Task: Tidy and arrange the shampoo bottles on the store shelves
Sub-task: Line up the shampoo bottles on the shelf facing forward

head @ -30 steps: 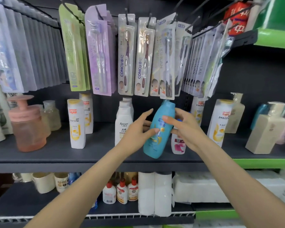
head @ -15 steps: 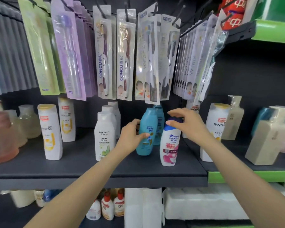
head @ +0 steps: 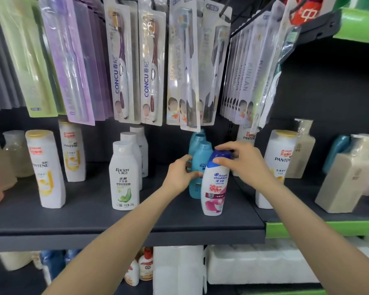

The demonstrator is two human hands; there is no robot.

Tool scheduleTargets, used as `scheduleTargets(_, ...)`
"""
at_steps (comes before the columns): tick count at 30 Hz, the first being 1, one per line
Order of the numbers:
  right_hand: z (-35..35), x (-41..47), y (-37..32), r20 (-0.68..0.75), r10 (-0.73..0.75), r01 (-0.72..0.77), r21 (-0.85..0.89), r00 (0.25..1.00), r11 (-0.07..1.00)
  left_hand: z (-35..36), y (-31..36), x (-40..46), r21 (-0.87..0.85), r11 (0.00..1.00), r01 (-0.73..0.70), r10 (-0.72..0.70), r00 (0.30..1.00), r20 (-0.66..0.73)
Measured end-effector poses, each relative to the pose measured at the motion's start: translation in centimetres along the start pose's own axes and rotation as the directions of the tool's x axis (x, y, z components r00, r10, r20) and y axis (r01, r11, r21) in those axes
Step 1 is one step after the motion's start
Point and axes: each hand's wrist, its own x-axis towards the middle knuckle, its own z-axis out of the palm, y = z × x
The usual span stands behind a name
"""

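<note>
Now right hand grips white bottle cap; left hand holds teal bottle.

Three Raclen bottles, three teal bottles, one Head & Shoulders bottle.

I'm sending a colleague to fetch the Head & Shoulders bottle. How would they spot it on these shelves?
On the dark shelf under the hanging toothbrush packs, look near its right end. The Head & Shoulders bottle stands in front of the teal bottles: white, pink-flowered base, the only dark blue cap.
</note>
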Motion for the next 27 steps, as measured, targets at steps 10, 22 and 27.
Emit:
scheduleTargets(10, 0.1, -0.2, 0.1, 0.017, 0.000, -0.002, 0.082, 1.000, 0.997, -0.9, -0.2, 0.3, 0.019, 0.999, -0.039, 0.039, 0.999, -0.024)
scheduleTargets(22, 0.1, 1.4, -0.4, 0.206, -0.073, 0.094, -0.095, 0.976, 0.991, -2.7, 1.6, 5.4, 0.447, 0.821, -0.356, 0.297, 0.934, 0.198)
scheduleTargets(27, 0.2, 1.4, -0.2, 0.207, -0.080, 0.107, -0.122, 0.975, 0.987, -2.5, 1.5, 5.3, 0.400, 0.858, -0.323, 0.328, 0.943, 0.058)
